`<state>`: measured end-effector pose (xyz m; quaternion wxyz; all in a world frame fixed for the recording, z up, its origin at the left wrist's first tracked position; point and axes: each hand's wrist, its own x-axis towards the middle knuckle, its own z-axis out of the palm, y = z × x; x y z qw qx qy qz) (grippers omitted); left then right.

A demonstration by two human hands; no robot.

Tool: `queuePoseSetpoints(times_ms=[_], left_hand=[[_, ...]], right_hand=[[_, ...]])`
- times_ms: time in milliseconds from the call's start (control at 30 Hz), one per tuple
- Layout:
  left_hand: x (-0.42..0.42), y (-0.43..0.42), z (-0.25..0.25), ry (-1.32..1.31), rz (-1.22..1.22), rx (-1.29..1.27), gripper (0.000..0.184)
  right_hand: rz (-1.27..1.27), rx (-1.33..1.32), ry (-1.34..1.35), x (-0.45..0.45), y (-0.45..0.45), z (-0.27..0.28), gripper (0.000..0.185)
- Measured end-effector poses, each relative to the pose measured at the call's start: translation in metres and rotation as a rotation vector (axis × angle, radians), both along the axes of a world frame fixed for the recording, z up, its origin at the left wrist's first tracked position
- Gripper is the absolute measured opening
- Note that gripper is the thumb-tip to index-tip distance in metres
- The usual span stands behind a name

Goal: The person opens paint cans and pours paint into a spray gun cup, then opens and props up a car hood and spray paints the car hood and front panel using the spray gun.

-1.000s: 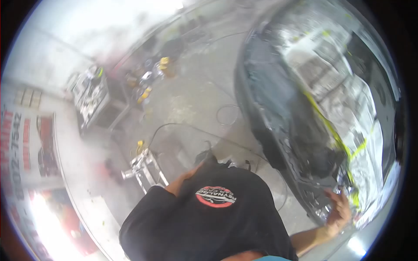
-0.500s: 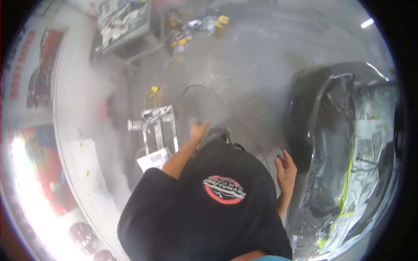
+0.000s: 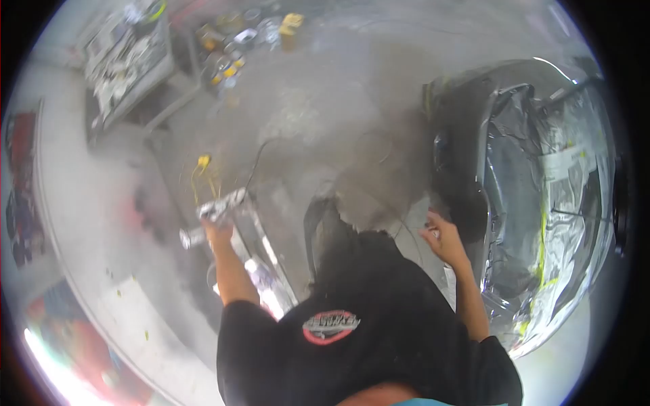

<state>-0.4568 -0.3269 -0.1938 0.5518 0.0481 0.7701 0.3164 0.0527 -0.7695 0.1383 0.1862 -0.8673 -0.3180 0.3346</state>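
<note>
Meeting the far edge of a stand (image 3: 235,200), the left hand (image 3: 218,234), its grip impossible to tell, needs light, even pressure against tipping; the right hand (image 3: 443,238) hangs loose, fingers parted

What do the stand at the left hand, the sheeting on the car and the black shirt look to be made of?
Stand: probably metal, given its straight, pale rails; the crinkled silver top resembles foil wrapping.
Sheeting: likely thin plastic film, being glossy and wrinkled; whiter patches could be paper.
Shirt: matte fabric, perhaps cotton; the weave is too blurred to tell.
</note>
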Motion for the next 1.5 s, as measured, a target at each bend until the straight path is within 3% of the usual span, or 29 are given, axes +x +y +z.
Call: queuePoseSetpoints(times_ms=[67, 267, 333, 367, 433, 500, 600, 700, 733, 867, 967, 1067, 1167, 1200, 1300, 1400, 1500], left_hand=[[-0.017, 0.020, -0.023, -0.048, 0.056, 0.023, 0.065], [-0.068, 0.046, -0.088, -0.301, 0.232, 0.016, 0.045], [-0.055, 0.054, -0.060, -0.359, 0.869, -0.266, 0.035], [-0.027, 0.050, -0.026, -0.230, 0.844, -0.298, 0.035], [-0.011, 0.044, -0.012, -0.165, 0.730, -0.080, 0.035], [-0.017, 0.046, -0.010, -0.268, 0.406, 0.080, 0.036], [0.087, 0.004, 0.116, -0.147, 0.203, 0.276, 0.035], [0.152, -0.014, 0.198, -0.165, -0.153, 0.417, 0.036], [0.192, -0.032, 0.234, -0.210, -0.121, 0.502, 0.036], [0.269, -0.043, 0.281, -0.440, -0.211, 0.406, 0.038], [0.329, -0.072, 0.319, -0.623, -0.305, 0.347, 0.042], [0.359, -0.098, 0.359, -0.633, -0.320, 0.336, 0.047], [0.373, -0.121, 0.405, -0.595, -0.301, 0.369, 0.052], [0.373, -0.129, 0.415, -0.591, -0.291, 0.386, 0.053], [0.365, -0.163, 0.435, -0.702, -0.515, 0.850, 0.056], [0.371, -0.210, 0.462, -0.485, -0.622, 1.269, 0.059], [0.373, -0.243, 0.494, -0.240, -0.957, 1.689, 0.059]], right_hand=[[0.061, -0.090, 0.061, -0.004, 0.022, 0.005, 0.056], [0.076, -0.063, -0.034, 0.007, -0.004, -0.063, 0.061], [0.035, -0.131, 0.023, 0.012, -0.003, -0.055, 0.059], [0.034, -0.160, 0.035, 0.012, -0.003, -0.051, 0.059], [0.069, -0.154, 0.022, 0.014, -0.006, -0.056, 0.059], [0.093, -0.109, 0.023, 0.009, -0.007, -0.076, 0.059], [0.087, -0.006, 0.058, 0.001, 0.031, -0.071, 0.060], [0.210, 0.129, 0.127, -0.009, 0.085, -0.068, 0.063], [0.283, 0.155, 0.148, -0.014, 0.106, -0.076, 0.065], [0.366, 0.628, -0.062, -0.038, 0.182, -0.034, 0.073], [0.343, 0.824, -0.621, -0.048, 0.222, -0.025, 0.061], [0.112, 0.900, -0.842, -0.046, 0.251, -0.033, 0.038], [0.303, 0.830, -0.565, -0.026, 0.241, -0.006, 0.021], [0.262, 0.911, -0.619, -0.026, 0.245, -0.004, 0.018], [0.154, 1.120, -0.693, -0.024, 0.261, 0.010, 0.016], [0.078, 1.258, -0.584, -0.022, 0.254, 0.062, 0.023], [0.011, 1.345, -0.409, -0.013, 0.227, 0.115, 0.031]])
